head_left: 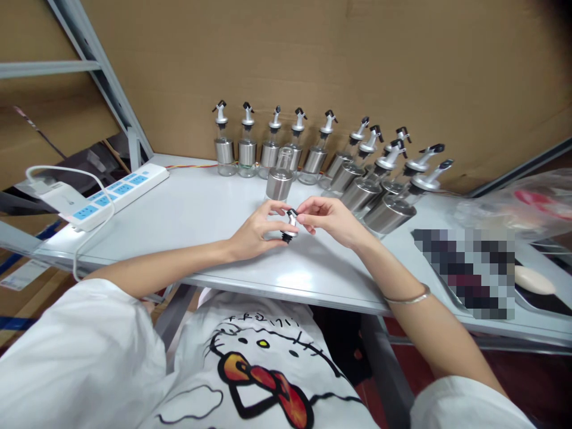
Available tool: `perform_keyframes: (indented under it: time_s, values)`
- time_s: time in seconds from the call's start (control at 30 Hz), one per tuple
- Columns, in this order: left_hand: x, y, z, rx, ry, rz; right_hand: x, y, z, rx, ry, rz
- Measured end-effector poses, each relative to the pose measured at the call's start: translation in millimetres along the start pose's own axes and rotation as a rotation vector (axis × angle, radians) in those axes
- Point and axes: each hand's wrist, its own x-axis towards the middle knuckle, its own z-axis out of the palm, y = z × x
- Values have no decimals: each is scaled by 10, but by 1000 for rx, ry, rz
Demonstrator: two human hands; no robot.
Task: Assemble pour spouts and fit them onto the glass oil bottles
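Observation:
My left hand (pixel 255 231) grips a silver and black pourer spout (pixel 291 224) between thumb and fingers, above the front part of the table. The spout's black ribbed stopper points down. From the other side, my right hand (pixel 328 219) is closed, its thumb and fingertips pinching at the black flip cap on top of the same spout. Just behind my hands stands a glass bottle (pixel 280 183) with a steel sleeve and no spout on its neck. Behind it, several similar bottles (pixel 316 159) carry spouts, in a curved row running to the right.
A white power strip (pixel 120 196) with a plugged-in charger and cable lies at left on the grey table (pixel 187 208). To the right are a clear plastic bag (pixel 518 199), a pixelated flat object (pixel 469 271) and a pale oval mouse (pixel 535 280). Cardboard (pixel 313 53) closes off the back.

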Motion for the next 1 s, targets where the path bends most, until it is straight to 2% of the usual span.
perform_keyframes:
  time_s: [0.23,0.33,0.4,0.53,0.7,1.0]
  values:
    - [-4,15,-12,-14,20,-4,9,41,-17,48,-30,-27]
    - [-2,28,-26,-2,18,-2,6,60,-29,162,-59,11]
    - [0,39,-38,52,8,3,0,63,-41,261,-127,74]
    - [4,69,-54,191,-41,9,-17,61,-89,371,-340,197]
    - [-1,91,-60,203,-83,25,-30,87,-164,406,-517,216]
    - [0,79,-55,153,-78,52,-25,116,-140,364,-521,157]
